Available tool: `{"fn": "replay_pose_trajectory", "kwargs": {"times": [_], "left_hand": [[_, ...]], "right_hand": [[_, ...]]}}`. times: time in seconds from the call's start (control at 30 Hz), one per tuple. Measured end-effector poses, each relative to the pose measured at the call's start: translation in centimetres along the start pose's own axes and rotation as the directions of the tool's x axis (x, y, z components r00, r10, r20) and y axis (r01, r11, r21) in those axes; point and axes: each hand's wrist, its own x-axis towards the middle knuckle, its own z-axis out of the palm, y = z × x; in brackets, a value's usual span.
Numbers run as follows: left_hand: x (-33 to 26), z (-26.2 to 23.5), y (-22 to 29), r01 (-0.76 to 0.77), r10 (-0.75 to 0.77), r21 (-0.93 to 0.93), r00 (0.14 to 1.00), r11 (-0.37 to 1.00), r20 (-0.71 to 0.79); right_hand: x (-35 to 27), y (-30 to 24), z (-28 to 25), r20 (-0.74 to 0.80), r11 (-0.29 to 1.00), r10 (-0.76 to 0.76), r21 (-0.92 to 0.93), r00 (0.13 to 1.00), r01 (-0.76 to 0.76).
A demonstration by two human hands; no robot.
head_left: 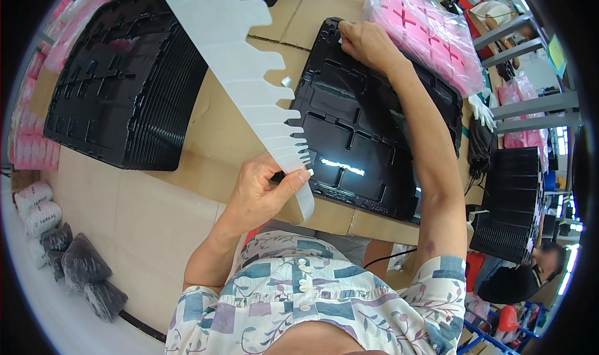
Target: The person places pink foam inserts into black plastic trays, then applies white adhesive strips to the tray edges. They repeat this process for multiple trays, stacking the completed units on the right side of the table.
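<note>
We see the left hand [265, 189] pinching the near end of a long white backing strip [240, 62] between thumb and fingers; the strip has a toothed right edge and runs up and away to the far left, crossing the cardboard between the two black stacks. The right hand [368, 43] reaches out over the black moulded tray [368, 124] in front of us, its fingertips pressed together on the tray's far left corner, where a small white piece shows between them; we cannot tell whether it is gripped or only pressed down. A small white tab [286, 81] sits at the strip's edge just beside the tray's left rim.

To the left, well apart from the tray, stands a tall stack of black trays [118, 87]. At the far right, just beyond the right forearm, lies a clear bag of pink moulded parts [430, 37], and another stack of black trays [515, 205] stands at the near right. A pair of white gloves [483, 111] lies by the tray's right edge. Near left we see white and dark wrapped rolls [56, 243].

Everything rests on a table covered in brown cardboard [181, 168]. Grey metal shelving [530, 105] rises at the right, and another person sits low at the near right
</note>
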Motion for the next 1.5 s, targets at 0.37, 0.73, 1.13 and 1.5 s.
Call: {"fn": "replay_pose_trajectory", "kwargs": {"times": [0.37,0.73,1.13,1.5], "left_hand": [[0.7,0.0,-0.2,0.081,-0.081,-0.059,0.997,0.995,-0.001],[1.0,0.5,-0.5,0.059,-0.059,-0.058,0.998,0.997,0.005],[1.6,1.0,-0.3,0.122,-0.128,-0.251,0.992,0.96,-0.008],[2.6,2.4,2.3,0.13,-0.154,-0.312,0.986,0.941,-0.055]], "right_hand": [[1.2,0.8,1.2,-0.002,0.984,0.138,-0.116,0.99,-0.137],[0.4,1.4,1.5,-0.049,0.985,0.085,-0.149,0.995,-0.091],[-3.0,4.8,-0.6,0.112,0.042,0.62,0.983,0.776,-0.176],[-13.6,-12.1,-8.8,0.477,-0.284,0.101,0.855,0.873,-0.434]]}}
